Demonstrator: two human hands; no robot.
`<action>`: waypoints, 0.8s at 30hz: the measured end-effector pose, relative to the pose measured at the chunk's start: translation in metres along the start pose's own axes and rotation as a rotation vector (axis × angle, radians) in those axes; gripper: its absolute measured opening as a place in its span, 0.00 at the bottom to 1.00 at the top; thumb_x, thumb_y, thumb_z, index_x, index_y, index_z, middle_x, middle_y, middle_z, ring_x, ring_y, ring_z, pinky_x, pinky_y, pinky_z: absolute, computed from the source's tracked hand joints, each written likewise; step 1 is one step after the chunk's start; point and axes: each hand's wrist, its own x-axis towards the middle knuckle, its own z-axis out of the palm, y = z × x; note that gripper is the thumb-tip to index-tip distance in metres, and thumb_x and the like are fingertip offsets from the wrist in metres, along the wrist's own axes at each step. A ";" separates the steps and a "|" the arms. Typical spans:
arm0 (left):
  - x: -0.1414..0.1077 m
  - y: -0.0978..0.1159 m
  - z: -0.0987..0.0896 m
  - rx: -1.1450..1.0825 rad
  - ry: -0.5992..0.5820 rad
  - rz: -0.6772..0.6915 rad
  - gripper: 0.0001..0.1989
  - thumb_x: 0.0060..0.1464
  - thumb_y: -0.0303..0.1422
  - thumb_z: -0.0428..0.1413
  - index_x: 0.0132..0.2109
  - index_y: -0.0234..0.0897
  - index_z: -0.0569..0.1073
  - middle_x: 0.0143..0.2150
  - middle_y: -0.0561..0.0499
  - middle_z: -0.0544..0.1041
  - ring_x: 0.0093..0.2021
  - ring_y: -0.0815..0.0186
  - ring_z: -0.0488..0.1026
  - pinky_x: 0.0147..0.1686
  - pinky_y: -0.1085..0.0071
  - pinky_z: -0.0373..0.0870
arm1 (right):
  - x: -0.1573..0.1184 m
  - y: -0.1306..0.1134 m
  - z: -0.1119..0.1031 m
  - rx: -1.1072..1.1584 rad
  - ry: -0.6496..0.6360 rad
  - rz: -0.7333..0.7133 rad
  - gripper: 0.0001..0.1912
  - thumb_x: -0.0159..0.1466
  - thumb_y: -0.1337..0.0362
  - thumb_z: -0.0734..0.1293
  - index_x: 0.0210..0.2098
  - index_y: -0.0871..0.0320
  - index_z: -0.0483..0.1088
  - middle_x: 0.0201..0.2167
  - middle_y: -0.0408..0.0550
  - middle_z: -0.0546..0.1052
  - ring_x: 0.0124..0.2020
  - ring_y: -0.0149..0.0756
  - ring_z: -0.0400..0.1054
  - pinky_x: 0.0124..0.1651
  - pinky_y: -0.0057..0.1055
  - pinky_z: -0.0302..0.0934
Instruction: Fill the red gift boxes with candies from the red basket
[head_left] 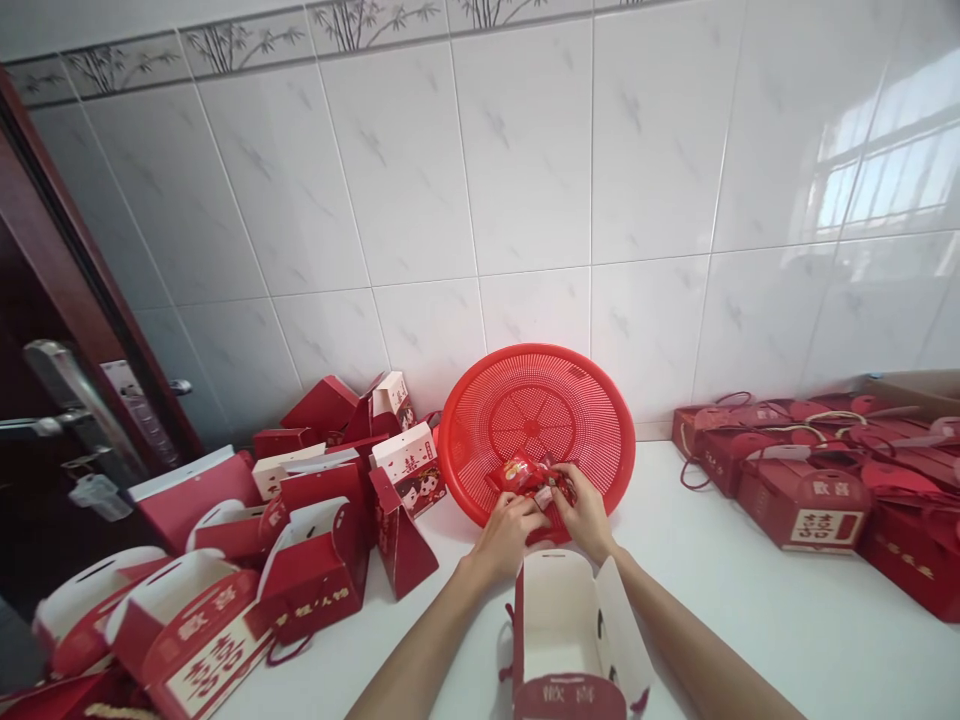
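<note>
Both of my hands are inside the front of a red perforated plastic basket [536,375], which is tilted up toward the wall. My left hand [508,532] has its fingers curled at the red wrapped candies [521,470]; what they grip is partly hidden. Thumb and fingers of my right hand [585,518] pinch a small wrapped candy beside the left fingertips. Between my forearms stands an unfolded red gift box [559,610], its lid flaps spread and its pale inside showing no contents.
Several open red gift boxes [315,565] crowd the left side of the white table [465,655]. On the right are several closed red boxes [806,500] with cord handles. A tiled wall [532,180] rises behind, and a dark door [45,480] with a metal handle is at left.
</note>
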 end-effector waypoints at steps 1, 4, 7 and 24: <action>0.000 -0.001 0.000 -0.005 0.009 -0.021 0.08 0.61 0.34 0.56 0.40 0.38 0.80 0.42 0.46 0.80 0.43 0.60 0.73 0.49 0.61 0.60 | 0.000 0.002 0.001 0.000 0.009 -0.017 0.13 0.61 0.63 0.61 0.46 0.54 0.68 0.45 0.52 0.78 0.46 0.44 0.74 0.49 0.41 0.66; -0.001 -0.006 0.001 -0.045 0.077 -0.088 0.09 0.60 0.31 0.56 0.43 0.40 0.80 0.42 0.46 0.79 0.44 0.58 0.72 0.51 0.58 0.61 | 0.001 0.007 0.003 0.005 0.041 -0.071 0.14 0.62 0.62 0.60 0.46 0.55 0.68 0.46 0.53 0.78 0.46 0.45 0.74 0.50 0.42 0.67; -0.002 -0.011 0.004 -0.100 0.161 -0.144 0.10 0.57 0.27 0.55 0.43 0.40 0.80 0.43 0.45 0.79 0.45 0.56 0.72 0.53 0.54 0.61 | 0.002 0.008 0.004 0.024 0.058 -0.090 0.14 0.62 0.61 0.61 0.45 0.55 0.69 0.44 0.53 0.79 0.45 0.45 0.75 0.48 0.42 0.68; 0.018 -0.005 0.000 -0.859 0.475 -0.344 0.15 0.54 0.43 0.59 0.42 0.35 0.78 0.41 0.43 0.83 0.42 0.57 0.79 0.45 0.63 0.74 | 0.006 -0.034 -0.001 0.602 -0.118 0.431 0.24 0.44 0.59 0.77 0.39 0.55 0.71 0.28 0.40 0.73 0.25 0.31 0.62 0.31 0.31 0.59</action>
